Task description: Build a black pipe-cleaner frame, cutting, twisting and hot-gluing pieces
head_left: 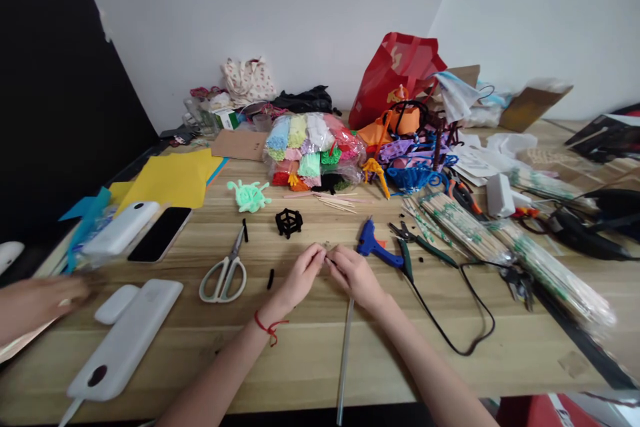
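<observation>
My left hand (303, 275) and my right hand (356, 277) meet above the table, fingertips pinched together. Between them a small dark bit shows, apparently a piece of black pipe cleaner (329, 259), mostly hidden by the fingers. A black openwork pipe cleaner shape (289, 222) lies just beyond my left hand, with short black pieces (271, 279) nearby. White-handled scissors (226, 273) rest to the left. Right of my hands lie a blue glue gun (375, 244) and green-handled pliers (420, 240). A clear glue stick (345, 360) extends toward me from under my right hand.
Another person's hand (45, 303) is at the left edge, by white devices (130, 340) and a phone (160, 233). A green fuzzy figure (249, 196) and bagged pipe cleaners (313, 150) sit behind. Wrapped stick bundles (555, 273) and a black cord (450, 340) occupy the right.
</observation>
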The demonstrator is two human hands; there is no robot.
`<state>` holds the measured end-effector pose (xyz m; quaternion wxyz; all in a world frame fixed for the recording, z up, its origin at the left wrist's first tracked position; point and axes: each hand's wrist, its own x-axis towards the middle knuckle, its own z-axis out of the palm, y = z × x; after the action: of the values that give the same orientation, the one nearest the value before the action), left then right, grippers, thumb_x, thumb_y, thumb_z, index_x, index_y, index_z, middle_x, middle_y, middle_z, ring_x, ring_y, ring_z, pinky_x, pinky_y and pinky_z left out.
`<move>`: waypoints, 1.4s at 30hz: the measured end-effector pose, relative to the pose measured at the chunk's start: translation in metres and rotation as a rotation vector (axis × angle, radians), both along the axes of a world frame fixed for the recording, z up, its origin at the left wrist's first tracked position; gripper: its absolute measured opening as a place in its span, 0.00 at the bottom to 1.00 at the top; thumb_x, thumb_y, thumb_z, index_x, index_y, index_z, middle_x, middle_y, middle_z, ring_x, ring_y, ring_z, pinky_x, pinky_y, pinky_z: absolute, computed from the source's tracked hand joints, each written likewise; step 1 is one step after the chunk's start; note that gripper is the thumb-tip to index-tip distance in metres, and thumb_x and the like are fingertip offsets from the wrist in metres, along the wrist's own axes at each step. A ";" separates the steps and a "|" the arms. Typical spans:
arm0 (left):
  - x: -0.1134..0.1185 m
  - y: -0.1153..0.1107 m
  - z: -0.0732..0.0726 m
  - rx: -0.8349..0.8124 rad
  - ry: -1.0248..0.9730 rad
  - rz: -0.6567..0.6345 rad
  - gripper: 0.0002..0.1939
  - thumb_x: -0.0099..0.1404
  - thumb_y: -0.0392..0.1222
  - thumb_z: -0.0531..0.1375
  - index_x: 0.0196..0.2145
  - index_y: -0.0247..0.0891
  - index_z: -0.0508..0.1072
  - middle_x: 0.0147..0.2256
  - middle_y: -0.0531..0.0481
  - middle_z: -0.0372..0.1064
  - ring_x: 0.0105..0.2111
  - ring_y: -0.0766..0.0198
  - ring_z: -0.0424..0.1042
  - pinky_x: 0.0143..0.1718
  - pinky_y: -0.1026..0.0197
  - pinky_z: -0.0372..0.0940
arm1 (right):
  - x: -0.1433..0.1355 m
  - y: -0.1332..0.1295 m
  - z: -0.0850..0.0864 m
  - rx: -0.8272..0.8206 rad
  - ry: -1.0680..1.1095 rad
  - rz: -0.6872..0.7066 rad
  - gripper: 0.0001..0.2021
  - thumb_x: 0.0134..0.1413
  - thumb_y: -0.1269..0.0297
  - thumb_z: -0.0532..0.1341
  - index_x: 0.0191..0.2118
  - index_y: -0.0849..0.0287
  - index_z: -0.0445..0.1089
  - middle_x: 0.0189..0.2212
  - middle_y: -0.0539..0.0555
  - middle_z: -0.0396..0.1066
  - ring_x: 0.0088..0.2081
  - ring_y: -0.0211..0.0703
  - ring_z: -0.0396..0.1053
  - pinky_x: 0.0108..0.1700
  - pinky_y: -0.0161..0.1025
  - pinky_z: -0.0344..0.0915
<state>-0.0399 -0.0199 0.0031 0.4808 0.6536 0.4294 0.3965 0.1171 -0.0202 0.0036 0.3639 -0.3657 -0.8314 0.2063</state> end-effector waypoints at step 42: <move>-0.014 0.010 -0.007 0.165 0.270 0.069 0.07 0.62 0.42 0.55 0.33 0.38 0.70 0.30 0.50 0.70 0.28 0.66 0.67 0.30 0.64 0.62 | 0.002 0.002 -0.005 -0.139 -0.240 -0.265 0.09 0.56 0.67 0.54 0.42 0.59 0.66 0.24 0.52 0.74 0.25 0.40 0.71 0.28 0.31 0.58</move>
<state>-0.0539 -0.0101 -0.0044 0.3496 0.7231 0.4781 0.3554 0.1196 -0.0181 -0.0014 0.2601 -0.5184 -0.7971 0.1683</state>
